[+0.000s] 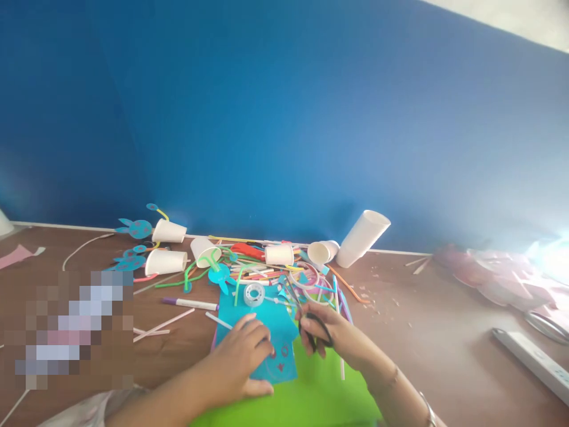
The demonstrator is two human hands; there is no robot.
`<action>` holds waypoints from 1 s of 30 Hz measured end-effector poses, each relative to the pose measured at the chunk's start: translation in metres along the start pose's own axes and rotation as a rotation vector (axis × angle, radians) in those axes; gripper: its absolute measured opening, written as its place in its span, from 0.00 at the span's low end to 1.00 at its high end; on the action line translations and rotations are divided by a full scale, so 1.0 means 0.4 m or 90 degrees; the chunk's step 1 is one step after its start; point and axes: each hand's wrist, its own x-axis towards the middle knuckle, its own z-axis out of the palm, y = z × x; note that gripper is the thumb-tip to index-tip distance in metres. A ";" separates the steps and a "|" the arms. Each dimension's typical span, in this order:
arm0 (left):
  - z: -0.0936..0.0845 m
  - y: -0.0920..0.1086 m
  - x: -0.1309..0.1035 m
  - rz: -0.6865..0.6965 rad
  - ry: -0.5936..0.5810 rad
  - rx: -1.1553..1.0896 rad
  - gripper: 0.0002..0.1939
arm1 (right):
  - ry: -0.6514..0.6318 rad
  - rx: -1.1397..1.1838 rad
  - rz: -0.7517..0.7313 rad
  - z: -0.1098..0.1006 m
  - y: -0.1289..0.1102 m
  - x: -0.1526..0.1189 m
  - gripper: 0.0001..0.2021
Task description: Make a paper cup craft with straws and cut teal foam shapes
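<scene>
My right hand (pixel 326 332) has its fingers through the black handles of a pair of scissors (pixel 293 293), whose blades point up and to the left over the pile of craft bits. My left hand (pixel 240 359) lies over a sheet of blue paper (pixel 282 332), its fingers slightly bent and its thumb apart. Small red marks show on the blue paper beside those fingers. Under it lies green paper (pixel 326 394). A roll of clear tape (pixel 254 294) rests on the blue sheet, beyond my left hand.
Several white paper cups (pixel 166 261) lie on their sides, some with blue cutouts and bent straws. A tall white cup stack (pixel 362 240) leans near the blue wall (pixel 284 118). A purple-capped marker (pixel 190 303) lies left, a power strip (pixel 533 359) right. Paper scraps dot the brown table (pixel 427 356).
</scene>
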 end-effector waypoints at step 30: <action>0.012 0.076 -0.017 0.034 -0.071 0.242 0.11 | 0.137 -0.201 -0.004 -0.017 0.123 0.053 0.13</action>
